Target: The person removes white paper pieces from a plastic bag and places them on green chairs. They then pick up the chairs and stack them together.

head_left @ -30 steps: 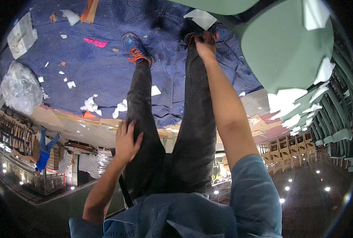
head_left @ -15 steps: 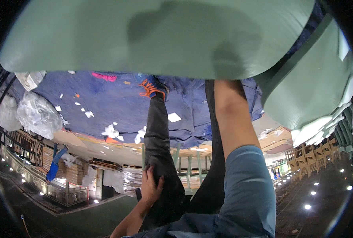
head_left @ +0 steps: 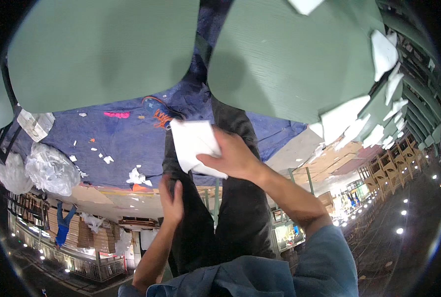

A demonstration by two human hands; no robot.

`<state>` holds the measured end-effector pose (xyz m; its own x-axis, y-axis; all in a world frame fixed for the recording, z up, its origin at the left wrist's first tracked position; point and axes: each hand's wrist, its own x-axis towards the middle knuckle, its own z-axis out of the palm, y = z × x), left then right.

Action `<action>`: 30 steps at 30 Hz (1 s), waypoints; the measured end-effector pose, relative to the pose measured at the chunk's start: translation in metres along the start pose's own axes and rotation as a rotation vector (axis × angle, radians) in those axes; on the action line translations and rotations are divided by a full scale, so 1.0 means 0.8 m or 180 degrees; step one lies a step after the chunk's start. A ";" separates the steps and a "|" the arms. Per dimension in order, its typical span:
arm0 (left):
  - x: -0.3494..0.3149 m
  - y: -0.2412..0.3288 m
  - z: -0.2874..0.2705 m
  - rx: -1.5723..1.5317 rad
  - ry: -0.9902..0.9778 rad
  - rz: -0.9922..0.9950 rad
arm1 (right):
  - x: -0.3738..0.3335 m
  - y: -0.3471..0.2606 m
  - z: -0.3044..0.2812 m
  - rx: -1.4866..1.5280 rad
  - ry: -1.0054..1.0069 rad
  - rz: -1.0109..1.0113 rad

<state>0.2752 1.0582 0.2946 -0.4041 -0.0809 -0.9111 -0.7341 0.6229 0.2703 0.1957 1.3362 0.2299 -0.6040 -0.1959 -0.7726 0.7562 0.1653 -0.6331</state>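
Our right hand (head_left: 235,161) pinches a soft, folded white paper sheet (head_left: 195,143) above our dark trouser legs (head_left: 225,208); our left hand (head_left: 172,200) rests flat and empty on the thigh, beneath matte green chair seats (head_left: 106,49).

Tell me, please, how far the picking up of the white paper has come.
Done: one white sheet is off the floor. In hand: the right hand grips it in front of the legs, while the left hand lies flat on a dark trouser leg. Left: many white scraps lie scattered on the blue tarp.
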 end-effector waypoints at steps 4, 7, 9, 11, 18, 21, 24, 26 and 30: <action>0.062 0.181 0.019 -0.1570 -0.0683 0.0371 | -0.063 -0.056 -0.057 0.0905 0.0625 0.0459; 0.102 0.245 0.044 -0.1151 -0.1049 0.0797 | -0.080 -0.064 -0.070 0.1490 0.1396 0.0339; 0.125 0.264 0.052 -0.1418 -0.0909 0.0794 | -0.085 -0.064 -0.084 0.1385 0.1973 0.0274; 0.136 0.277 0.052 -0.1588 -0.0851 0.0776 | -0.093 -0.058 -0.086 0.1657 0.2688 -0.0022; 0.124 0.311 0.060 -0.0549 -0.1612 0.0760 | -0.069 -0.044 -0.088 0.2084 0.2133 -0.0297; 0.129 0.298 0.052 -0.0961 -0.1150 0.0976 | -0.073 -0.037 -0.085 0.2298 0.2337 -0.0165; 0.143 0.303 0.051 -0.1232 -0.0800 0.1120 | -0.079 -0.032 -0.090 0.2301 0.2485 0.0086; 0.152 0.304 0.051 -0.1318 -0.0978 0.1094 | -0.075 -0.027 -0.092 0.2166 0.2402 0.0172; 0.146 0.308 0.060 -0.1542 -0.1182 0.1116 | -0.055 -0.035 -0.086 0.2142 0.1978 0.0395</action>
<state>0.0730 1.2399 0.2395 -0.5118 0.3861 -0.7675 -0.7898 0.1401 0.5971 0.1836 1.4064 0.2785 -0.3882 0.3717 -0.8433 0.6939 -0.4844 -0.5329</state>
